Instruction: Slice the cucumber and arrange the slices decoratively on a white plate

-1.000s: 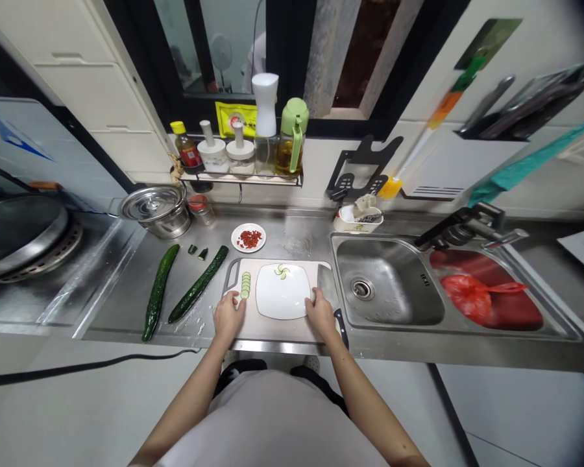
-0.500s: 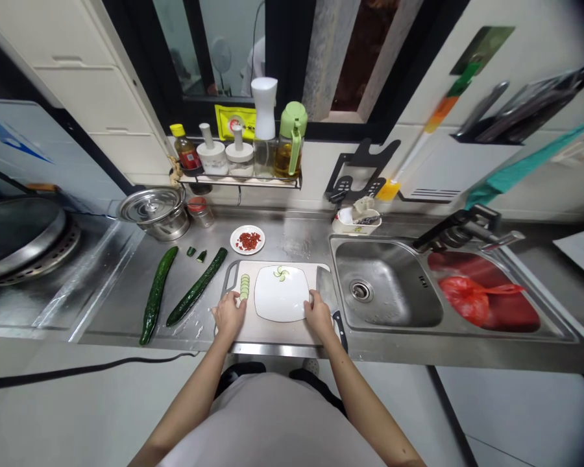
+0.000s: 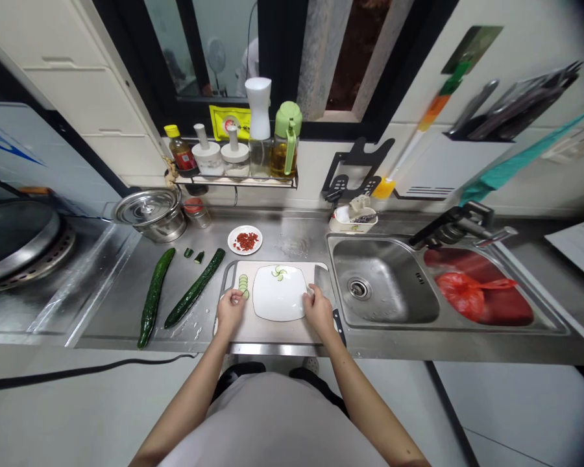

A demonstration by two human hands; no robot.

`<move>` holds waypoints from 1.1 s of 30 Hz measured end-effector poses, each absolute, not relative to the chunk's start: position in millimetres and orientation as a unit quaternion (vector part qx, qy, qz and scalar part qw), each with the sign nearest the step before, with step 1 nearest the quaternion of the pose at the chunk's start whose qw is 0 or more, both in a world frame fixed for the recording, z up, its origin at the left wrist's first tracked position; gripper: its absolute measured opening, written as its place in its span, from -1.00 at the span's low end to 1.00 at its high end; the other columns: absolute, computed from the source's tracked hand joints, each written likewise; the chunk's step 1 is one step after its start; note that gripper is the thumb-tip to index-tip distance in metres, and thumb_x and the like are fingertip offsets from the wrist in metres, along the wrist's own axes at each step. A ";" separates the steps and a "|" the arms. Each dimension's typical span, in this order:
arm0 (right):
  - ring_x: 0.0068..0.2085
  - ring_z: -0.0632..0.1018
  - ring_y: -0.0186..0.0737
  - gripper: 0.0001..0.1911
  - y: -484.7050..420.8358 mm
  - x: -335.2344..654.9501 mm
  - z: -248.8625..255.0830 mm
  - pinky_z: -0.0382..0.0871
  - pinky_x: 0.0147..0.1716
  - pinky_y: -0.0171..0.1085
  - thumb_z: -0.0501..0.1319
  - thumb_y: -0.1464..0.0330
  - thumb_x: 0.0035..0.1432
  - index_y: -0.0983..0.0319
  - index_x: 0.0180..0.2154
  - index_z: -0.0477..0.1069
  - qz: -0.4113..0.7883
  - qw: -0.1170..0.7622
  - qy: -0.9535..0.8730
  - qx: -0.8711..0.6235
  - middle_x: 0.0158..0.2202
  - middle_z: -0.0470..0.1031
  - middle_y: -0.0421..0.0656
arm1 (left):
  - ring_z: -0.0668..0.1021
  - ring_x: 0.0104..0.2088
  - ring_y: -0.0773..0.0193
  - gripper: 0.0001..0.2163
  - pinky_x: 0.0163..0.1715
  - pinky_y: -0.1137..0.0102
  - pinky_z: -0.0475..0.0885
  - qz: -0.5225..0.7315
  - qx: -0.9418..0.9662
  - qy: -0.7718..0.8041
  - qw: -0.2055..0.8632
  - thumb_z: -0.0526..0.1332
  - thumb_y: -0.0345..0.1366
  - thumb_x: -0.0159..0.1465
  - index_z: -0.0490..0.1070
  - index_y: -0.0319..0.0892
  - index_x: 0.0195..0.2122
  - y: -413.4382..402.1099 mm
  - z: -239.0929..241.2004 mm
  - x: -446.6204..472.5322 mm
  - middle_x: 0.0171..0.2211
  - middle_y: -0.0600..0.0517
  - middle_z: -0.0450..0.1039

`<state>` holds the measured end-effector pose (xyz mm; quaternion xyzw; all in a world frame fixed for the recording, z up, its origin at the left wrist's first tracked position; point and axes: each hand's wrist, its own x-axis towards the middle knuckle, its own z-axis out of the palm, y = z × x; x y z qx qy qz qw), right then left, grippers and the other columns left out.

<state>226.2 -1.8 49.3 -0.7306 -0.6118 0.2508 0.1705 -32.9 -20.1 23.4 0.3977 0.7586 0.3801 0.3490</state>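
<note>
My left hand [image 3: 230,312] is closed in a pinch at the lower end of a short row of cucumber slices [image 3: 243,283]. The lowest cucumber slice [image 3: 245,294] sits at its fingertips. A white, rounded-square plate [image 3: 278,301] rests on the cutting board [image 3: 267,333]. Several thin cucumber pieces [image 3: 279,273] lie in a curved pattern near the plate's far edge. At the plate's right rim, my right hand [image 3: 318,310] has thumb and forefinger drawn together; what lies between them is too small to make out. A knife [image 3: 338,321] lies along the board's right side, partly behind that hand.
Two whole cucumbers [image 3: 156,295] and cut ends [image 3: 199,257] lie left of the board. Behind it is a small dish of chopped red pieces [image 3: 231,245]. A sink [image 3: 389,318] is at the right, a lidded pot [image 3: 161,227] at back left.
The left fingers have drawn together at the lowest cucumber slice, which has shifted slightly out of the row. My right hand has moved slightly up along the plate's rim. The camera view has shifted a little.
</note>
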 end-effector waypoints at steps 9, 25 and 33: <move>-0.35 0.46 -0.29 -0.72 10.5 173.5 99.9 0.33 -0.25 -0.32 0.18 0.20 0.11 0.23 -0.21 0.45 0.454 0.352 -0.624 -0.529 -0.40 0.47 -0.21 | 0.50 -0.40 0.34 -0.67 -0.30 0.43 0.40 0.479 0.373 0.593 0.529 0.39 -0.12 -0.08 0.48 -0.23 -0.37 -10.5 89.0 -12.0 -0.45 0.03 0.49; -0.37 0.43 -0.32 -0.80 19.1 160.5 120.7 0.30 -0.30 -0.33 0.18 0.22 0.09 0.22 -0.44 0.39 0.519 0.387 -0.608 -0.460 -0.45 0.45 -0.22 | 0.46 -0.41 0.33 -0.70 -0.33 0.42 0.38 0.478 0.437 0.567 0.509 0.36 -0.10 -0.02 0.50 -0.22 -0.37 -7.7 112.8 3.2 -0.45 0.02 0.46; -0.42 0.40 -0.35 -0.81 21.4 159.6 128.8 0.29 -0.36 -0.35 0.18 0.24 0.04 0.22 -0.51 0.36 0.533 0.384 -0.593 -0.466 -0.51 0.40 -0.25 | 0.45 -0.44 0.34 -0.71 -0.36 0.42 0.34 0.478 0.456 0.559 0.501 0.35 -0.09 0.03 0.51 -0.23 -0.37 -6.3 115.8 4.4 -0.44 0.00 0.48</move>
